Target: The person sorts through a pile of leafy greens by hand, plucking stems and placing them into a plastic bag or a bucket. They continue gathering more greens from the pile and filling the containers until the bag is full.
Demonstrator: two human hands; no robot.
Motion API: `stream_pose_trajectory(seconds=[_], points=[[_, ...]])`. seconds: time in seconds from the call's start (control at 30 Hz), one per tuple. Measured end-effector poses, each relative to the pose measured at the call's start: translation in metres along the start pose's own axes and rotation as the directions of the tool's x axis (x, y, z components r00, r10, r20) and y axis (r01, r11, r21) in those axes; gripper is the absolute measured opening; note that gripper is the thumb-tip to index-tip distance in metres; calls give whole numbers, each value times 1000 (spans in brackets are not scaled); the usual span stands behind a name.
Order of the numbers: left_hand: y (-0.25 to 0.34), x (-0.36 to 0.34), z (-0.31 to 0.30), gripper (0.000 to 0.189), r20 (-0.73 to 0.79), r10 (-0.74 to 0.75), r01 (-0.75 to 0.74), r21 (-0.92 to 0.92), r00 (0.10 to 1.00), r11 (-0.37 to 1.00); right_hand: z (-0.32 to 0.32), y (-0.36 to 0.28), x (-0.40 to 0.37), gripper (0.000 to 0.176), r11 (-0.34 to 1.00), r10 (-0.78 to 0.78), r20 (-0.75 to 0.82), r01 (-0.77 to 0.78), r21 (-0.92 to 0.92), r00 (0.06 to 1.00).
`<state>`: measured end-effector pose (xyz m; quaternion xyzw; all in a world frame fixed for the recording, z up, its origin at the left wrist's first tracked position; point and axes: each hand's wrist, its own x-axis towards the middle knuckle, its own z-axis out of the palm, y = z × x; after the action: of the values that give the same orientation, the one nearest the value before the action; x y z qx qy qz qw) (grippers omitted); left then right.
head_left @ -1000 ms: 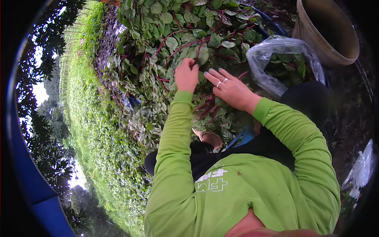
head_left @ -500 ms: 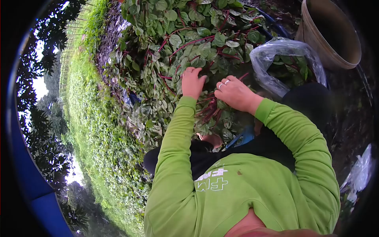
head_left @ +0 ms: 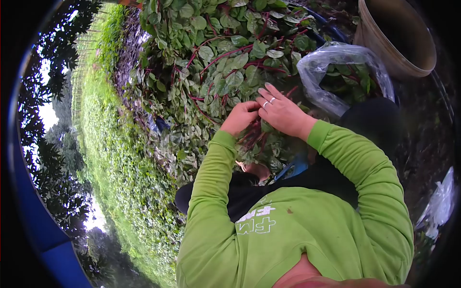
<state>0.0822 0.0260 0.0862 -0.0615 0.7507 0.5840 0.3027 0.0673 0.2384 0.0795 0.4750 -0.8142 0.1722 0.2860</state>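
Observation:
Over a heap of leafy greens with red stems, my two hands meet. My left hand is closed, its fingertips pressed together beside the other hand; whatever they pinch is hidden. My right hand, with rings on it, has its fingers stretched out and slightly apart, and its fingertips reach the left hand. Just below both hands lies a bundle of cut red stems. To the right of my right hand, a clear plastic bag stands with its mouth wide, with greens inside.
A large tan bucket lies tilted at the upper right. Another crumpled plastic bag is on the dark ground at right. Something blue shows near my legs. Low green plants and trees fill the left side.
My left hand has moved right and down to meet my right hand, and its fingers have closed. The fingers of my right hand have straightened out. The view has shifted slightly.

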Motion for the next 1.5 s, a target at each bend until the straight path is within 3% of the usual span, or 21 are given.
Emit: stream_pose_trajectory(seconds=[0.07,0.1,0.2,0.27,0.33,0.43,0.53,0.57,0.67,0.7,0.83,0.93,1.03,1.07,1.17,1.2,1.33,1.37,1.4,1.43,1.5], points=[[-2,7,-10,30,132,-16,35,-145,991,989,5,-1,-9,9,994,57,178,-73,80,982],[0,14,-17,29,163,-46,50,-20,986,999,7,-1,-13,9,987,80,265,-114,114,961],[13,58,-41,27,-136,298,-221,407,945,887,2,-2,-14,8,963,131,436,-219,156,891],[36,95,-59,27,-376,583,-163,726,720,668,0,-3,-15,10,968,110,464,-201,151,879],[47,132,-82,30,-215,777,-219,885,591,411,-4,-4,-14,14,969,93,478,-191,159,874],[44,164,-99,30,-195,691,-62,943,696,328,-9,-4,-13,23,965,93,474,-197,175,876],[68,149,-106,24,-153,601,-25,960,785,277,-7,-2,-14,22,964,134,393,-212,161,910],[73,143,-109,23,-113,654,-71,966,748,247,-9,0,-13,23,965,125,402,-205,164,907],[88,101,-99,22,-211,649,-69,923,731,378,-13,3,-10,23,963,108,425,-200,179,899],[85,90,-98,22,-201,671,-79,929,714,362,-11,3,-10,20,961,114,430,-210,183,896],[64,47,-72,26,-378,507,-192,625,774,757,-7,0,-12,8,965,149,375,-218,147,915],[45,29,-58,26,-425,506,-194,590,751,784,-13,0,-9,8,965,164,428,-235,119,889],[29,19,-51,26,-469,492,-183,560,734,808,-17,1,-10,8,968,160,298,-209,138,941],[31,12,-43,26,-484,471,-166,547,737,821,-20,3,-8,7,979,131,184,-156,130,974],[26,-8,-22,28,-337,429,-209,528,838,823,-23,7,-1,7,996,55,-61,-50,79,997],[25,-10,-20,28,-262,407,-219,535,875,816,-22,7,-2,7,997,51,-67,-48,57,996],[27,-5,-27,22,-6,117,-114,187,993,976,-14,5,-11,7,961,136,138,-164,221,981],[45,4,-26,23,-177,165,-134,175,970,975,-14,5,-12,7,965,124,158,-157,211,980],[57,19,-33,25,-302,354,-223,391,885,893,-14,5,-11,7,968,112,177,-147,202,978],[83,36,-38,28,-422,319,-17,581,849,814,-14,4,-11,7,971,98,195,-136,194,976],[94,93,-51,37,-361,625,-344,597,692,725,-10,-1,-11,8,968,68,258,-126,215,964]])
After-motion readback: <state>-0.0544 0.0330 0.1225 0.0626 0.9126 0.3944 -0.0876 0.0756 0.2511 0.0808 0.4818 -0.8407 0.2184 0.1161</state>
